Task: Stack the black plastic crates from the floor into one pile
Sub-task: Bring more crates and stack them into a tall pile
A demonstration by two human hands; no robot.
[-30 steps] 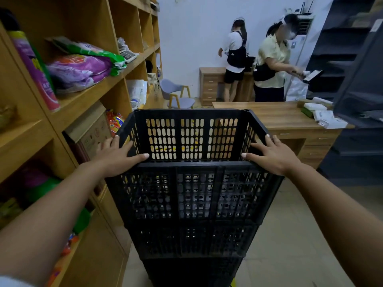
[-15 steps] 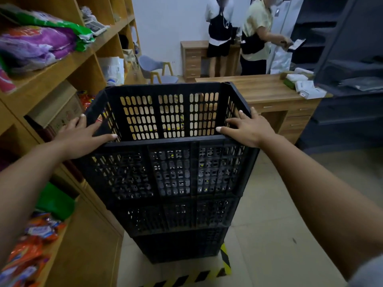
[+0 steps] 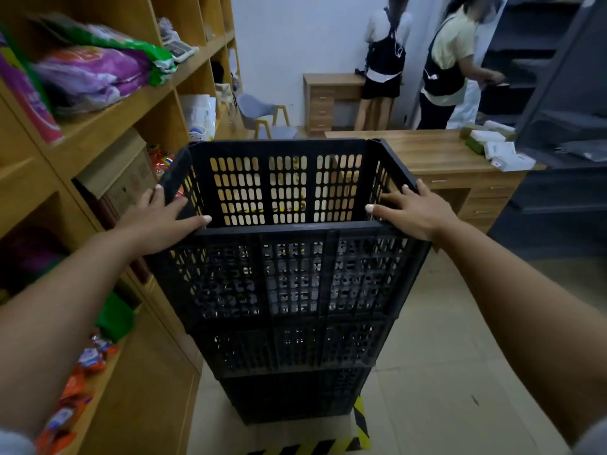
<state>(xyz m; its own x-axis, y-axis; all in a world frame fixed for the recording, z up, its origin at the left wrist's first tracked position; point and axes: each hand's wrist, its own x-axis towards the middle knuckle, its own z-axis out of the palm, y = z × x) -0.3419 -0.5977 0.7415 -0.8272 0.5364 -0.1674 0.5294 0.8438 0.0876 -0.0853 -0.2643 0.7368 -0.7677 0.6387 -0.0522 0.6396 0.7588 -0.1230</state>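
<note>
A pile of black perforated plastic crates stands on the tiled floor in front of me. The top crate (image 3: 289, 270) sits nested on a second crate (image 3: 292, 348), with a third crate (image 3: 292, 397) at the bottom. My left hand (image 3: 157, 221) lies over the near left corner of the top crate's rim, thumb along the front edge. My right hand (image 3: 412, 213) rests over the near right corner in the same way. The top crate looks empty inside.
Wooden shelving (image 3: 108, 116) with bagged goods runs close along the left. A wooden desk (image 3: 437, 152) stands behind the pile, dark shelving (image 3: 558, 126) at right. Yellow-black floor tape (image 3: 359, 425) marks the base. Two people stand at the back wall by a small cabinet (image 3: 323, 100).
My view has shifted and tilted slightly, so the pile sits a little further right in frame. Both hands stay on the top crate's rim corners; the pile has barely moved.
</note>
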